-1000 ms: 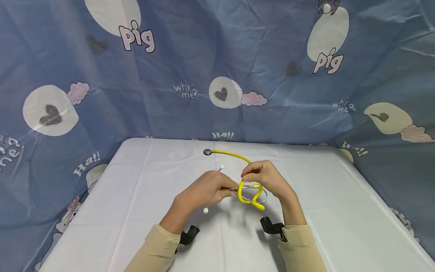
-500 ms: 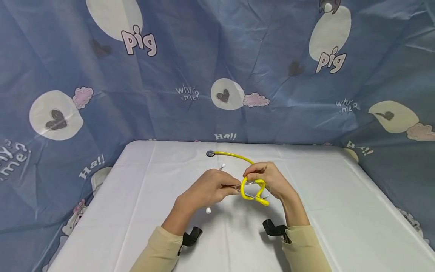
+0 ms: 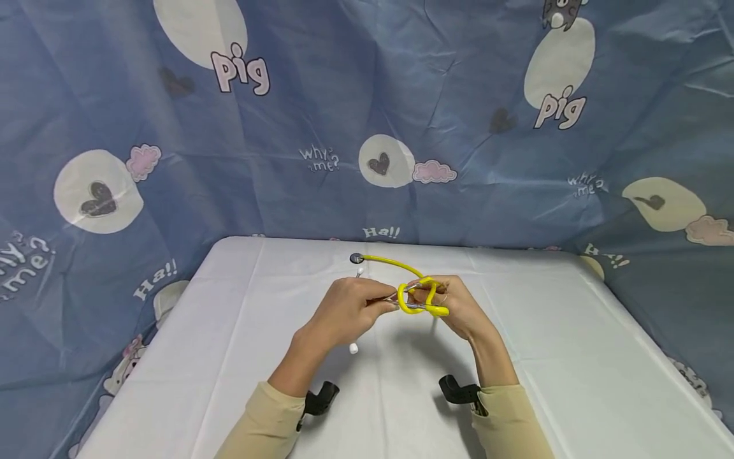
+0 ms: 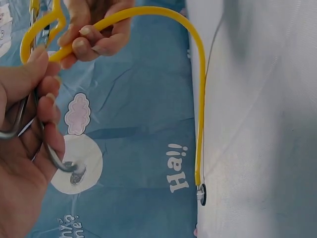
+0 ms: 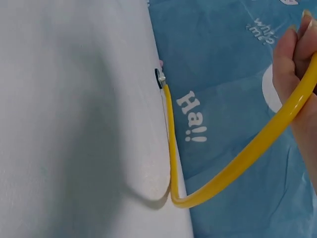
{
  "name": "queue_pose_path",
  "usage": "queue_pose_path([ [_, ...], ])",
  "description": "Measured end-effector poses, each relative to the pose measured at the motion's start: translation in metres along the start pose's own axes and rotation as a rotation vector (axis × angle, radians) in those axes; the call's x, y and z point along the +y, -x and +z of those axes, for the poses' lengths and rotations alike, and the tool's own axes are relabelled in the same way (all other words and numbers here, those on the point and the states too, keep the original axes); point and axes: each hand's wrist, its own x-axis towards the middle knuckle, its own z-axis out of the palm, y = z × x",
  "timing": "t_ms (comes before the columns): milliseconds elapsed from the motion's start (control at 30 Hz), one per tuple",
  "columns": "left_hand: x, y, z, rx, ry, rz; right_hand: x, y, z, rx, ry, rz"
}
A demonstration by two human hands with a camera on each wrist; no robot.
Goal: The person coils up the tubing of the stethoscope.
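Note:
A stethoscope with yellow tubing (image 3: 395, 262) runs from my hands to the far part of the table. My left hand (image 3: 346, 311) grips its metal ear tubes together, and a white ear tip (image 3: 353, 349) sticks out below that hand. Between the hands the tubing is looped around the metal tubes. My right hand (image 3: 460, 308) sits behind this loop in the head view; in the left wrist view its fingers (image 4: 85, 45) pinch the yellow tube. The round chest piece (image 3: 357, 258) lies on the table, tubing trailing from it. Some right fingers are hidden by the loop.
A white cloth covers the table (image 3: 269, 357). Behind it hangs a blue printed curtain (image 3: 298, 115), close to the table's far edge. Black wrist-worn devices (image 3: 322, 398) sit at both sleeves.
Both hands have lifted the looped part slightly. My right hand has shifted from above the loop to behind it, and the loop has tipped upward. The chest piece stays in place on the table.

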Motion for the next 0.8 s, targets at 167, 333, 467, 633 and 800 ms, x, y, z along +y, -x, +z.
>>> queue_pose_path([
  [167, 0.0, 0.0, -0.004, 0.088, -0.044, -0.071, -0.004, -0.001, 0.006, -0.022, 0.042, -0.03],
  [333, 0.0, 0.0, -0.008, 0.149, -0.065, -0.115, -0.009, 0.0, 0.011, -0.059, 0.115, -0.068],
  [467, -0.001, 0.001, -0.008, 0.142, -0.082, -0.148, -0.013, 0.002, 0.016, -0.082, 0.156, -0.091],
  [633, -0.002, 0.002, -0.01, 0.124, -0.094, -0.21, -0.017, 0.003, 0.02, -0.128, 0.233, -0.096],
  [800, -0.004, 0.002, -0.01, 0.116, -0.109, -0.253, -0.02, 0.002, 0.026, -0.138, 0.281, -0.084],
])
